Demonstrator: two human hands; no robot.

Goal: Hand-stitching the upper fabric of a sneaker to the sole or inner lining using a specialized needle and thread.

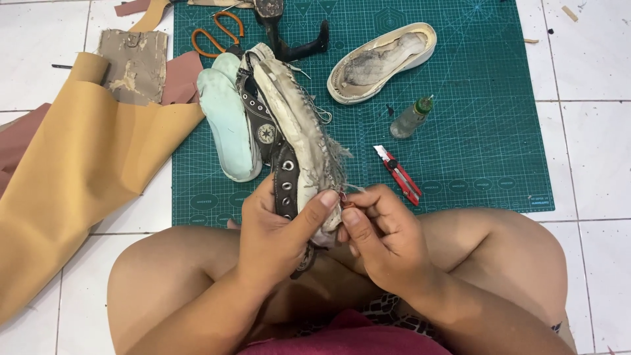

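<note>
My left hand (276, 230) grips the heel end of a worn dark canvas shoe upper (292, 125) whose frayed pale underside faces up. My right hand (378, 236) pinches a small reddish tool at the shoe's frayed edge, next to my left thumb. A pale green insole (227, 121) lies beside the upper on the green cutting mat (480, 131). The detached cream rubber sole (381, 62) rests further back on the mat.
A small glue bottle (411, 118) and a red utility knife (399, 174) lie on the mat to the right. Orange-handled scissors (213, 36) and a black shoe anvil (289, 39) sit at the back. Tan leather sheets (66, 171) spread on the white tile floor at left.
</note>
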